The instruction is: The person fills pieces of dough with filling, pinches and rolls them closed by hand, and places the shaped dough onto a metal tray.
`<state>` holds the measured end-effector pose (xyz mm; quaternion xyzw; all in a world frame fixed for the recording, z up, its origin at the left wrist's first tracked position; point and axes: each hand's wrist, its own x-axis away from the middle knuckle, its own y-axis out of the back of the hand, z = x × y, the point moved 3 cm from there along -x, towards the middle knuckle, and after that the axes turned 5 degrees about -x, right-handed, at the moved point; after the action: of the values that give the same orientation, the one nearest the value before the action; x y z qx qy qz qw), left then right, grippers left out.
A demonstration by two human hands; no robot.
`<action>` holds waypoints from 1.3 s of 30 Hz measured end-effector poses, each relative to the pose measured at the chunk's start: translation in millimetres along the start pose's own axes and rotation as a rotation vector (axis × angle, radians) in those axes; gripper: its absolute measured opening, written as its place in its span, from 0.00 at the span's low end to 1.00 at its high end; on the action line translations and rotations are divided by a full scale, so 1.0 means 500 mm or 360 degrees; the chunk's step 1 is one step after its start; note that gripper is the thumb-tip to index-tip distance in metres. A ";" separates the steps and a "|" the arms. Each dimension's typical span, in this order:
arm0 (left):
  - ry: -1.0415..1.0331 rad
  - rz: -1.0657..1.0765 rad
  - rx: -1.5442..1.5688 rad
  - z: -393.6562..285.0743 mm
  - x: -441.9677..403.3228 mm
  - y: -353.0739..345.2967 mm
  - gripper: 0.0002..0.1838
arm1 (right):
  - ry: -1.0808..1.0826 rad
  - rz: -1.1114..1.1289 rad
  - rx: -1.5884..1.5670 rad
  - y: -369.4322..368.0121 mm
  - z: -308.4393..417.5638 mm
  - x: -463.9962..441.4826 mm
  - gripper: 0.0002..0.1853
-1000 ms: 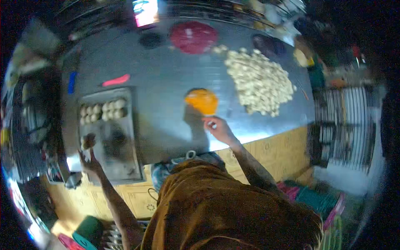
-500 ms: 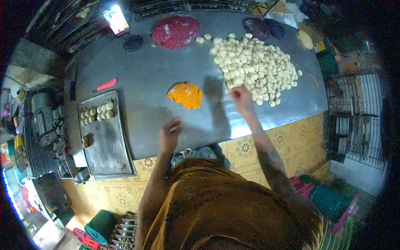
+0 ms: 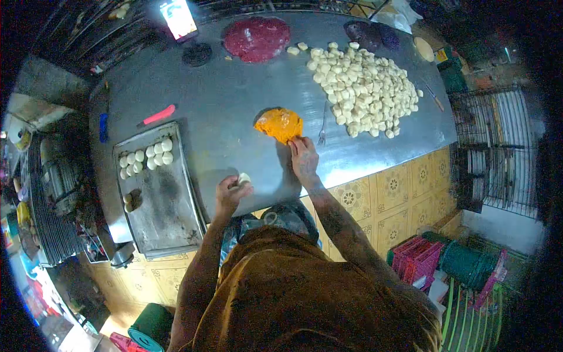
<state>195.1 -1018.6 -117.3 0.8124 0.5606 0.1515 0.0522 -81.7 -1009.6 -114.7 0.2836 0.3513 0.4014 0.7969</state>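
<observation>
My left hand (image 3: 229, 196) is closed round a small white dough piece (image 3: 244, 179), just above the near part of the metal table. My right hand (image 3: 304, 158) has its fingertips pinched at the lower edge of a mound of orange filling (image 3: 278, 123); how much is between them is hidden. A fork (image 3: 322, 132) lies just right of the mound. Farther right spreads a big heap of white dough pieces (image 3: 369, 91). At left, a baking tray (image 3: 164, 217) carries rows of round dough balls (image 3: 158, 154) and a couple of darker ones.
A pink-handled tool (image 3: 159, 114) lies behind the tray. Along the far side are a dark red mound (image 3: 256, 40), a black round object (image 3: 197, 54) and a lit phone screen (image 3: 178, 19). A knife (image 3: 434, 98) rests near the right edge. Wire racks (image 3: 492, 152) stand beyond.
My right hand has moved left from the dough heap to the orange filling. My left hand shows the white dough piece more clearly now. The view has shifted slightly.
</observation>
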 end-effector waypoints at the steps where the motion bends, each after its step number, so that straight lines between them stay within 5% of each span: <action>1: 0.0296 0.0026 0.0264 -0.004 0.008 -0.002 0.17 | 0.0058 0.0052 0.0068 -0.002 0.000 -0.004 0.11; 2: 0.0589 0.0051 0.0526 -0.009 0.016 -0.009 0.17 | 0.0116 0.0100 0.0136 -0.001 -0.004 -0.002 0.08; 8: 0.0469 0.0059 0.0512 -0.009 -0.009 -0.084 0.15 | 0.0582 0.0412 0.0290 0.021 -0.028 -0.039 0.07; 12: 0.0572 -0.0199 0.0703 -0.017 -0.030 -0.164 0.15 | 0.0475 0.0708 0.0126 0.044 -0.027 -0.106 0.09; 14: 0.0688 -0.0231 0.0974 -0.041 -0.030 -0.194 0.16 | -0.0658 0.1866 -0.0676 0.048 -0.020 -0.125 0.09; 15: 0.0782 -0.0237 0.1254 -0.063 -0.027 -0.208 0.17 | -0.0626 0.1909 -0.0678 0.050 -0.010 -0.117 0.09; 16: 0.0559 -0.0273 0.1180 -0.094 -0.018 -0.218 0.18 | -0.0359 0.1604 -0.0838 0.064 0.009 -0.100 0.09; 18: 0.0675 -0.0295 0.1236 -0.110 -0.021 -0.230 0.18 | 0.0341 0.0952 -0.0753 0.077 0.040 -0.049 0.08; 22: 0.0682 -0.0361 0.1042 -0.101 -0.027 -0.219 0.14 | 0.0579 0.0885 -0.0830 0.055 0.051 0.074 0.16; 23: 0.0721 -0.0398 0.0957 -0.087 -0.024 -0.207 0.14 | 0.0580 0.0876 -0.0829 0.070 0.056 0.055 0.16; 25: 0.0682 -0.0438 0.1110 -0.086 -0.005 -0.182 0.13 | -0.0796 0.1782 -0.1204 0.108 0.064 0.010 0.18; 26: 0.0646 -0.0481 0.1266 -0.081 0.001 -0.166 0.11 | -0.0886 0.1571 -0.1510 0.129 0.084 -0.002 0.20; 30: 0.0479 -0.0209 0.1307 -0.059 0.009 -0.111 0.07 | -0.0798 0.1589 -0.1790 0.093 0.158 0.023 0.19; 32: 0.0113 -0.0112 0.0560 -0.070 0.010 -0.063 0.07 | -0.0767 0.1478 -0.1703 0.071 0.184 0.037 0.17; 35: 0.0020 -0.0243 -0.0140 -0.067 0.023 -0.029 0.09 | -0.0719 0.1353 -0.1504 0.020 0.193 0.074 0.12; 36: -0.0040 -0.0311 0.0312 -0.094 0.042 -0.023 0.12 | -0.0306 0.1193 -0.1168 0.028 0.236 0.063 0.09; 37: 0.0085 -0.0319 0.0150 -0.074 0.041 -0.018 0.12 | 0.0045 0.1021 -0.0821 0.048 0.257 0.070 0.08; 39: 0.0104 -0.0359 0.0273 -0.056 0.040 -0.010 0.13 | 0.0108 0.0991 -0.0831 0.063 0.272 0.074 0.11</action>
<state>188.8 -1000.6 -88.1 0.7403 0.6608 0.1225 -0.0190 27.4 -985.4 -23.5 0.1511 0.1610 0.7083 0.6705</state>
